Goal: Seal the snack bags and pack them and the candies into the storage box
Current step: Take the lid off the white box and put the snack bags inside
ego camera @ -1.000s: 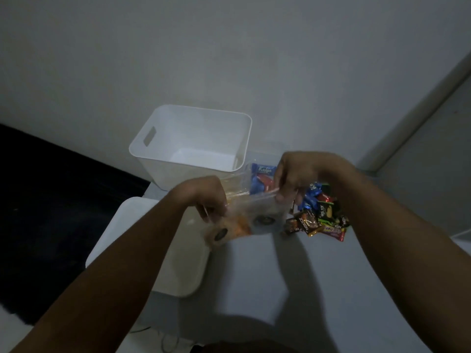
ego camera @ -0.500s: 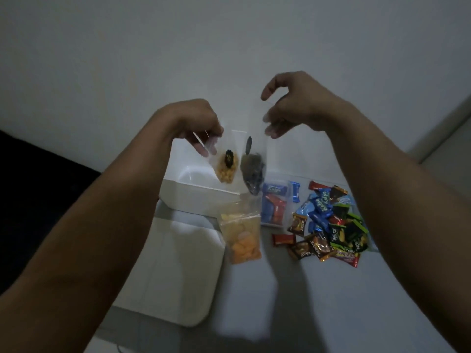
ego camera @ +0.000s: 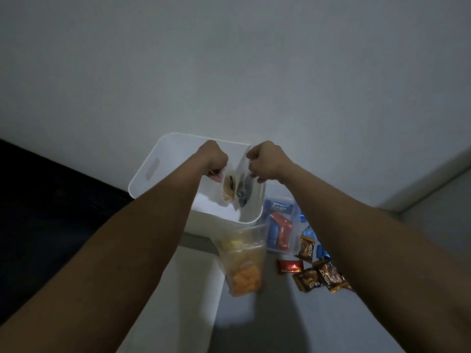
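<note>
Left hand [ego camera: 213,159] pinches pale snack bag [ego camera: 228,187], right hand [ego camera: 265,160] pinches grey snack bag [ego camera: 244,189], both hanging inside otherwise apparently empty storage box [ego camera: 150,171]; orange bag [ego camera: 242,263] and candies [ego camera: 318,271] remain unpacked on table

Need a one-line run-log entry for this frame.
left hand: holds yellow-snack bag | right hand: holds dark-snack bag | both over storage box | orange-snack bag, candies: outside

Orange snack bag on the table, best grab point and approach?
Pinch the orange snack bag by its empty clear top edge, coming from above on the side near the storage box. The snacks fill the lower part, so the top is flat, loose film; it would probably hang upright.
</note>
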### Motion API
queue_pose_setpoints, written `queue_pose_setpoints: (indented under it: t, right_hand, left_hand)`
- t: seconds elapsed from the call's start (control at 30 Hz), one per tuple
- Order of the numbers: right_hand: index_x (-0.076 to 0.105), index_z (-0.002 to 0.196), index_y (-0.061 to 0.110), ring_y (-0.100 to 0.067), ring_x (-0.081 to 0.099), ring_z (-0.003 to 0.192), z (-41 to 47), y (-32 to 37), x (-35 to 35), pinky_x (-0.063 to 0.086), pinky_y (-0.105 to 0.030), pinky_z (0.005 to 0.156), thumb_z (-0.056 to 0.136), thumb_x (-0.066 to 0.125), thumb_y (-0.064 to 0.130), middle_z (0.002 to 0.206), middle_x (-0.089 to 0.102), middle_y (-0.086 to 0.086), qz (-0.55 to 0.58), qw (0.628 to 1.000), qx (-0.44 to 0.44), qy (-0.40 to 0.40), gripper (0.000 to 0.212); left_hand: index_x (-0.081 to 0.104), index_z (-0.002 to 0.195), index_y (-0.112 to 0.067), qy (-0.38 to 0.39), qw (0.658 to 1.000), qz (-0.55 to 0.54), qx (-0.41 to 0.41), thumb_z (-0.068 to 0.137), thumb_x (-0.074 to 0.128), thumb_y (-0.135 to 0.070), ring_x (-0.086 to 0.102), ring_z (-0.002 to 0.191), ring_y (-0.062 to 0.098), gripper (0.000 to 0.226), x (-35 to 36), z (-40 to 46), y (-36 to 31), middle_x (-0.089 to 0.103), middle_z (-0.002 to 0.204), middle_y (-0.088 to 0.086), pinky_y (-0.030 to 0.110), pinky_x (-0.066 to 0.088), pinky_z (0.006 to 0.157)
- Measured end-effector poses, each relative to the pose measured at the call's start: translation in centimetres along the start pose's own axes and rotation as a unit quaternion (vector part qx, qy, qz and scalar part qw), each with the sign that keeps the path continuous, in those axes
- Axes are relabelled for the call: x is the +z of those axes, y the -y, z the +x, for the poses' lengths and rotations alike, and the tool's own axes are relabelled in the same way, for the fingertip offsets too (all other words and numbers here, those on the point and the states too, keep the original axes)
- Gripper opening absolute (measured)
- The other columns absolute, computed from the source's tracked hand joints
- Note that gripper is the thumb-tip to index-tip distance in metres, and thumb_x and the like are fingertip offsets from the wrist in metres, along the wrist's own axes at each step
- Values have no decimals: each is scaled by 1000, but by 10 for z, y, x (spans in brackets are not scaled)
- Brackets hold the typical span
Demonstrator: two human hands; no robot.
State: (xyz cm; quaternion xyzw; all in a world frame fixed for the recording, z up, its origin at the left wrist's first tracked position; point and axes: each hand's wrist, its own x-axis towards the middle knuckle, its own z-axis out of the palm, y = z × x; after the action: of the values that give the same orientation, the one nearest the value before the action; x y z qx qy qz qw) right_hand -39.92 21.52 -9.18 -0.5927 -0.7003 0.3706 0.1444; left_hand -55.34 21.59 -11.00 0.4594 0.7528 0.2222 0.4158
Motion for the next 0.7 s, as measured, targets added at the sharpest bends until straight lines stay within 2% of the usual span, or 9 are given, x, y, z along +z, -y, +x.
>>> queue_pose_setpoints:
  t: [0.13,0.23,0.3,0.37,0.43,0.5,0.6,0.67,0.7]
  right_hand:
    - [58,129,6,-32,67,100,19,-7,9,59,-43,83,84,57,0,124,63,-15,-58,998,-12,21,46]
    - [56,129,4,-32,72,83,31,-11,12,61,-43,72,85,55,-2,116,64,-18,-46,998,11,36,44]
    - [62,115,1,-34,73,71,35,-15,13,62,-44,65,85,53,-2,106,66,-21,-55,997,17,42,31]
    - [63,89,0,-36,71,69,37,-19,15,61,-46,65,83,54,1,92,67,-25,-71,997,18,30,11]
    - [63,94,-2,-39,70,76,40,-23,19,60,-48,70,81,57,4,93,65,-24,-75,997,17,14,15]
    - [62,107,-3,-39,68,82,43,-26,22,59,-48,74,80,59,4,99,65,-23,-72,997,18,4,29]
    - [64,107,-4,-39,68,84,44,-29,23,59,-47,77,79,61,3,96,67,-24,-67,998,9,-9,28]
    - [65,104,-4,-38,69,82,44,-32,23,59,-47,76,79,62,3,94,67,-24,-61,998,7,-31,26]
    - [66,104,-3,-38,69,81,43,-34,23,59,-46,75,80,61,2,95,67,-23,-59,997,4,-44,25]
  left_hand:
    - [63,81,12,7,1000,-9,6,86,56,7,63,56,33,10,10,26,3,60,68,25,46,60,65]
    - [65,83,11,20,999,-25,8,86,56,4,64,59,32,11,14,40,5,62,72,24,43,60,64]
    - [64,88,7,40,999,-23,-1,89,53,-3,64,68,29,15,19,45,10,63,82,22,41,58,64]
    - [62,104,8,60,998,11,-25,93,50,-9,64,88,37,24,24,49,18,60,100,24,48,58,68]
    - [55,115,7,87,994,10,-63,96,47,-15,58,96,47,30,29,50,28,53,114,25,61,55,73]
    - [51,118,2,136,979,-101,-116,98,45,-28,56,92,47,36,34,53,33,49,123,26,65,52,76]
    - [42,135,-5,188,927,-268,-181,95,31,-56,48,115,48,66,41,59,36,44,131,23,63,44,92]
    - [37,139,0,184,915,-302,-195,96,27,-53,46,120,47,69,47,65,37,44,134,23,60,42,97]
    - [37,139,2,181,914,-304,-198,98,27,-47,49,116,45,65,50,64,37,47,131,23,56,45,94]
